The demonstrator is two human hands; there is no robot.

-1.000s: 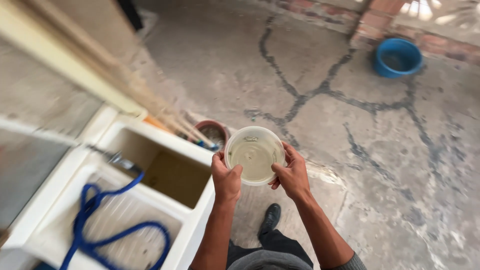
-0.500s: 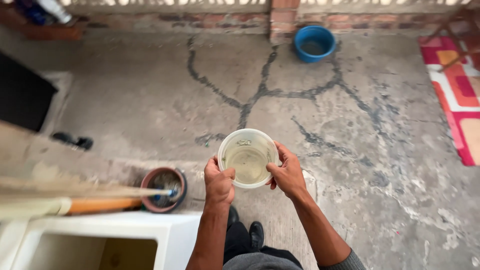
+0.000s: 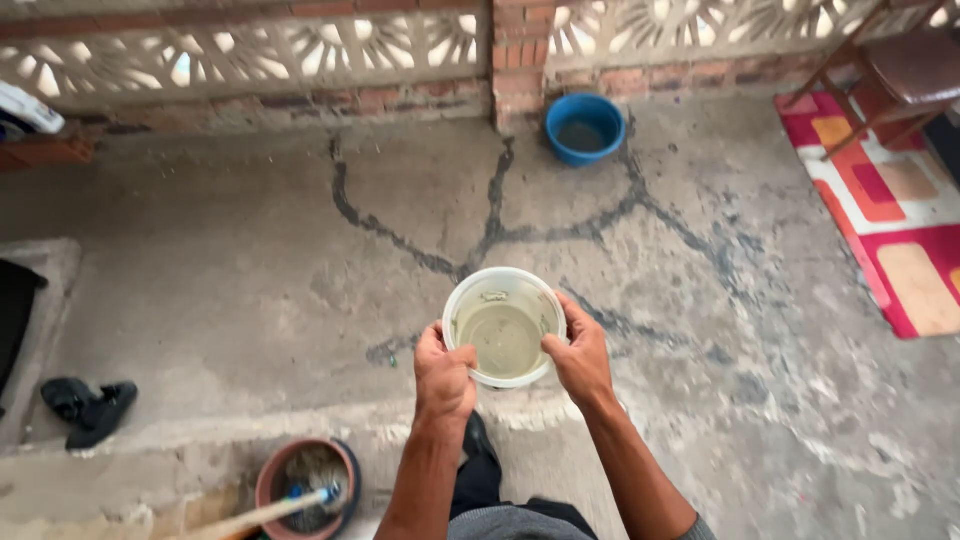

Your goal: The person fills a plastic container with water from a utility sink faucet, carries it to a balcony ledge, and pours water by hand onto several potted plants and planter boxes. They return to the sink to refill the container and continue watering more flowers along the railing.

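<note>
I hold a round white plastic tub (image 3: 505, 326) in front of me with both hands; cloudy yellowish water fills its bottom. My left hand (image 3: 443, 374) grips the tub's left rim with the thumb over the edge. My right hand (image 3: 580, 358) clasps its right side. The tub hangs over a cracked concrete floor (image 3: 300, 260). My dark shoe (image 3: 478, 440) shows just below the tub.
A blue bucket (image 3: 584, 127) stands by the brick pillar at the far wall. A red patterned rug (image 3: 890, 200) and a wooden chair (image 3: 895, 70) lie to the right. A brown pot (image 3: 305, 485) with a stick handle sits lower left; dark cloth (image 3: 88, 408) lies at the left.
My view has swung away from the white sink with the blue hose toward the open floor and far wall. The tub stays in both hands.
</note>
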